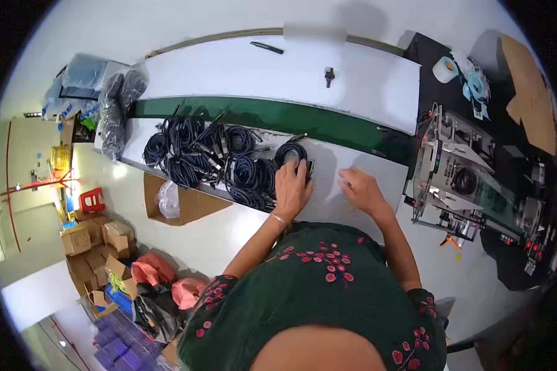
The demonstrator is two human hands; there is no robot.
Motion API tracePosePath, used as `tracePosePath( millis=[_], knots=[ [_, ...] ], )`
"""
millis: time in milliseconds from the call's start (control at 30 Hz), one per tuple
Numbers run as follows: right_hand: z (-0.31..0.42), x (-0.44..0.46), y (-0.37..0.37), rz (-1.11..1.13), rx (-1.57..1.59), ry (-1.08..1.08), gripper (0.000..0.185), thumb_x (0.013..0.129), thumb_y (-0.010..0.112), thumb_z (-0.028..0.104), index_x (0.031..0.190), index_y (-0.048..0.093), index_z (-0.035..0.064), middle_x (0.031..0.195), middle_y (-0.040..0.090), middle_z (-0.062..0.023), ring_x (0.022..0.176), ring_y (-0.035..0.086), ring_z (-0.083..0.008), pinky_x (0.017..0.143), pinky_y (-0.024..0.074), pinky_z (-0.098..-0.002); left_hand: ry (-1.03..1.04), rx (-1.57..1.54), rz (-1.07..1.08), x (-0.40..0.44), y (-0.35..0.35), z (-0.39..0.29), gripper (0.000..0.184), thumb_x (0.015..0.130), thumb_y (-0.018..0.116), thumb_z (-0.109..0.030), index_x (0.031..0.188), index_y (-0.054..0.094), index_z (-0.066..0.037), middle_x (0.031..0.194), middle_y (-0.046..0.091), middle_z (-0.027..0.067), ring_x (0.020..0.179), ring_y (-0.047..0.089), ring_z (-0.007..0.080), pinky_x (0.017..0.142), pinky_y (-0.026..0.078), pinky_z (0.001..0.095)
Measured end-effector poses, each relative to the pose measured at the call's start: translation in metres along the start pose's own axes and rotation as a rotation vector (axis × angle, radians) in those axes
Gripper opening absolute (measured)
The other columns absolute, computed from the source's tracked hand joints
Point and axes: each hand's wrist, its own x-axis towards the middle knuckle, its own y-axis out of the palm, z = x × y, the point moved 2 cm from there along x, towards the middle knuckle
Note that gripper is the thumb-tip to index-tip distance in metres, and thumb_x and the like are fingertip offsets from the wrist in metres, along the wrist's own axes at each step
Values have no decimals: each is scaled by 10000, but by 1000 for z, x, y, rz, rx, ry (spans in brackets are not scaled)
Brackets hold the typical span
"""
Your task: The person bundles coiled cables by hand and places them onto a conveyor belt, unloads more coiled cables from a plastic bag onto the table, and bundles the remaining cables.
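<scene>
My left hand (293,190) rests at the right end of a pile of coiled black cables, its fingers curled over one coiled cable (286,151). That coil's connector end points up and to the right. Beside it, on the bare part of the white worktop (328,162), my right hand (363,193) hovers with its fingers loosely bent and apart, nothing visible in them. More cable coils (244,172) lie heaped to the left of my left hand, several with metal connector ends showing.
A green strip (229,114) runs behind the cables, with a pen (267,47) and a small black object (329,77) on the white surface beyond. A machine (455,176) holding a cable coil stands at right. An open carton (195,204) sits below the table edge.
</scene>
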Motion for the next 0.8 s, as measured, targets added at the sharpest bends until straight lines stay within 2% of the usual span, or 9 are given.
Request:
tracePosePath(
  millis=[100,200,267,333,367,433,467,600,800],
  knots=[
    [3,35,8,-1,174,33,296,821,598,156,1090,589,34,975,627,-108,740,578,-288,665,453,-351,-71,-50,72,6,15,-2,252,712,650,-87,953,598,-39,1014,538,134,899,506,326,784,427,382],
    [-1,77,33,-67,144,69,303,820,610,188,1079,572,36,997,607,-111,832,575,-320,744,472,-395,-12,-107,106,11,15,-9,231,699,644,-73,922,597,-36,1013,545,138,921,510,336,796,431,385],
    [-1,100,48,-166,-133,-174,288,795,637,202,1030,574,49,950,593,-105,926,546,-339,807,447,-425,42,-154,157,12,14,-13,211,686,637,-59,892,596,-33,1011,552,143,942,514,346,808,435,388],
    [-1,110,56,64,-369,-112,232,769,664,207,931,581,63,952,594,-105,1007,509,-363,844,421,-449,119,-180,148,6,17,-10,243,688,643,-65,924,597,-35,1030,547,148,957,514,347,822,434,392],
    [-3,114,57,63,-366,-121,232,769,664,207,931,581,63,952,594,-105,1007,509,-363,844,421,-449,191,-208,137,3,18,-8,275,689,649,-71,957,599,-36,1050,543,153,972,515,349,837,434,396],
    [-13,117,58,173,-460,-42,207,756,683,223,836,571,69,972,610,-114,929,544,-321,783,438,-383,332,-266,115,-5,21,-3,338,692,660,-83,1022,602,-38,1089,533,163,1003,516,352,867,433,404],
    [-9,118,55,177,-461,-49,207,756,683,223,836,571,69,972,610,-114,929,544,-321,783,438,-383,326,-264,110,-3,15,-5,338,692,660,-83,1022,602,-38,1089,533,163,1003,516,352,867,433,404],
    [2,99,20,187,201,335,230,750,709,246,833,591,66,944,616,-101,837,556,-250,743,429,-301,-76,-242,-289,5,-24,-25,572,692,712,-158,1219,527,-33,1204,476,199,1055,488,369,918,411,426],
    [50,86,-18,167,567,191,206,849,633,240,895,603,41,924,615,-67,781,543,-186,730,413,-253,88,-344,-258,62,-59,-38,819,660,751,-172,1381,384,-48,1251,447,196,1138,447,360,974,383,434]
  ],
)
